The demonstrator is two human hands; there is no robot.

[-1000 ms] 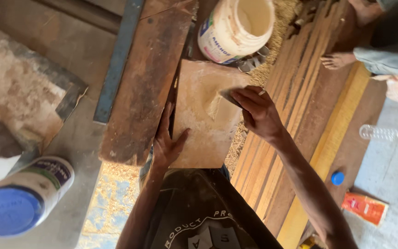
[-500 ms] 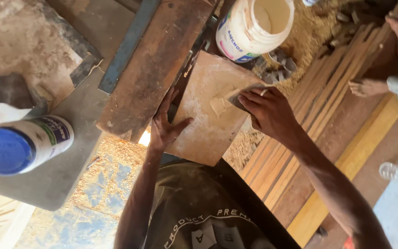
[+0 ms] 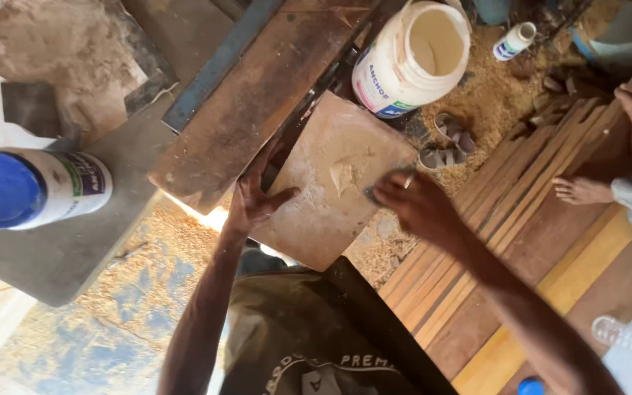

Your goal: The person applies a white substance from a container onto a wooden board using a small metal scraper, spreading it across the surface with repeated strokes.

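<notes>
Planks (image 3: 521, 219): long strips laid side by side on the right, running diagonally; sawdust lies between them and the board.
Surface (image 3: 74, 249): grey slab on the left, carrying the closed tub near its upper edge.
Beam (image 3: 257, 102): broad dark wooden piece slanting across the middle, with a blue metal strip (image 3: 221, 66) along its upper side; the board leans against its edge, which seems to give the board a backstop.
Board (image 3: 334, 179): pale square panel at the centre, tilted, between the two hands; a smear of cream filler (image 3: 345, 175) sits near its middle, and a thin film already dulls much of the face.
Open tub (image 3: 411, 58): white bucket just above the board, lid off, cream paste inside; it stands near enough for easy reloading, I judge.
Closed tub (image 3: 31, 186): white container on its side, blue lid towards the camera.
Left hand (image 3: 254, 197): fingers spread flat on the board's left edge, thumb out across the face, apparently pressing it steady against the beam.
Right hand (image 3: 415, 205): blurred; grip pressed together on a small dark scraper (image 3: 374, 192) whose edge meets the board's right side just beside the filler.
Feet (image 3: 583, 190): another person's bare feet rest on the planks at far right.
Bottle (image 3: 513, 40): small, white, lying in the sawdust beyond the open tub.
</notes>
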